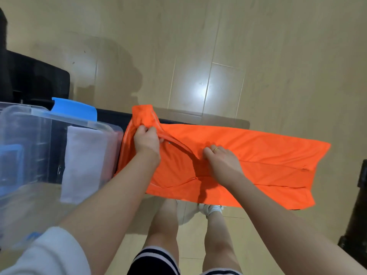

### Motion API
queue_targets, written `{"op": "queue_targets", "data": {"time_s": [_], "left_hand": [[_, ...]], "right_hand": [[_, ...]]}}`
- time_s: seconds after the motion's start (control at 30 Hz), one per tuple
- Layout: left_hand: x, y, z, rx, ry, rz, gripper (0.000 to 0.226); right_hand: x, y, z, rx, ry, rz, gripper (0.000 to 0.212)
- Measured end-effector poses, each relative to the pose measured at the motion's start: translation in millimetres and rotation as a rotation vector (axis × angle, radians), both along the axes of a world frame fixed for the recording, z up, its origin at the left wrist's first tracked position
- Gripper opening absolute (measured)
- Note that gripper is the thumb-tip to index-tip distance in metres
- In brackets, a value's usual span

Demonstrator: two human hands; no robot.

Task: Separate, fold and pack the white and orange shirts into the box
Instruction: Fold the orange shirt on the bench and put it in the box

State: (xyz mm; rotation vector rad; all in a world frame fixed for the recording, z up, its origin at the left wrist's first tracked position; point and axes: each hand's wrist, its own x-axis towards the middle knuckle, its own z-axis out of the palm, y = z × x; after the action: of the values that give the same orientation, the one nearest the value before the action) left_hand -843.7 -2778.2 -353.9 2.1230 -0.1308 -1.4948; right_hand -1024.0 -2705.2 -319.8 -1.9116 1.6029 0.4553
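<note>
An orange shirt (pixel 248 155) lies spread lengthwise on a narrow dark table, partly folded, its hem end at the right. My left hand (pixel 146 140) pinches the collar end near the shirt's left side. My right hand (pixel 222 162), a ring on one finger, grips a fold of orange cloth at the shirt's middle. To the left stands a clear plastic box (pixel 27 147) with blue latches. A folded white shirt (pixel 85 161) lies inside it against the right wall.
The dark table edge (pixel 113 116) shows behind the shirt. A black object (pixel 33 80) sits at the far left and dark furniture (pixel 355 211) at the right edge. Pale wood floor (pixel 218 56) surrounds the table; my legs stand below it.
</note>
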Motion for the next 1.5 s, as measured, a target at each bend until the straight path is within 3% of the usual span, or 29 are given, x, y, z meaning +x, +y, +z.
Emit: {"op": "queue_targets", "data": {"time_s": [0.07,0.13,0.27,0.37,0.43,0.5,0.63,0.73,0.83,0.93,1.03,1.1,1.23,1.3,1.43,1.5], "left_hand": [[11.9,19.6,2.2,0.053,-0.063,-0.129,0.015],[26.3,30.3,6.8,0.005,-0.253,-0.366,0.03],[31.4,10.4,31.1,-0.401,-0.58,-0.969,0.044],[24.9,-30.2,29.3,-0.303,-0.725,-1.578,0.047],[20.6,-57.8,25.4,-0.225,-0.796,-1.867,0.044],[18.4,-81.0,14.6,-0.11,-0.727,-2.09,0.051],[16.0,-105.2,-8.3,0.193,-0.346,-2.35,0.064],[21.6,-109.3,-13.2,0.29,-0.421,-2.366,0.059],[28.4,-112.5,-3.2,0.232,-0.578,-2.271,0.042],[30.0,-104.9,19.3,0.039,-0.704,-2.13,0.024],[25.9,-82.4,47.8,-0.21,-0.863,-2.039,0.028],[25.1,-52.6,55.3,-0.377,-1.089,-2.082,0.029],[33.5,5.9,56.8,-0.299,-1.008,-2.275,0.016],[37.1,28.2,52.2,-0.092,-0.913,-2.3,0.027],[39.7,28.4,31.8,0.113,-0.916,-1.88,0.029],[36.1,18.3,27.7,-0.131,-0.998,-1.607,0.03]], "right_hand": [[8.9,-6.4,4.4,0.168,0.029,-0.017,0.024],[22.5,-13.1,8.3,0.131,0.002,-0.055,0.034],[57.0,-30.7,-0.6,0.007,-0.118,-0.082,0.032],[73.0,-38.8,-13.4,0.023,-0.128,-0.1,0.036],[76.0,-40.6,-21.6,0.021,-0.118,-0.125,0.036],[75.6,-39.5,-26.7,0.015,-0.113,-0.137,0.039],[72.6,-31.9,-28.3,0.012,-0.097,-0.086,0.048],[72.3,-27.0,-28.0,0.014,-0.103,-0.089,0.052],[73.1,-25.6,-28.6,0.013,-0.108,-0.121,0.054],[71.5,-27.6,-26.9,0.039,-0.119,-0.205,0.052],[66.2,-28.1,-21.3,0.049,-0.136,-0.28,0.049],[61.1,-25.6,-15.3,0.066,-0.139,-0.286,0.044],[48.6,-18.2,-7.4,0.098,-0.123,-0.285,0.037],[40.6,-17.6,-8.4,0.065,-0.112,-0.272,0.033],[19.5,-26.4,-13.8,-0.027,-0.088,-0.293,0.03],[10.1,-34.7,-17.2,-0.038,-0.081,-0.328,0.031]]}}
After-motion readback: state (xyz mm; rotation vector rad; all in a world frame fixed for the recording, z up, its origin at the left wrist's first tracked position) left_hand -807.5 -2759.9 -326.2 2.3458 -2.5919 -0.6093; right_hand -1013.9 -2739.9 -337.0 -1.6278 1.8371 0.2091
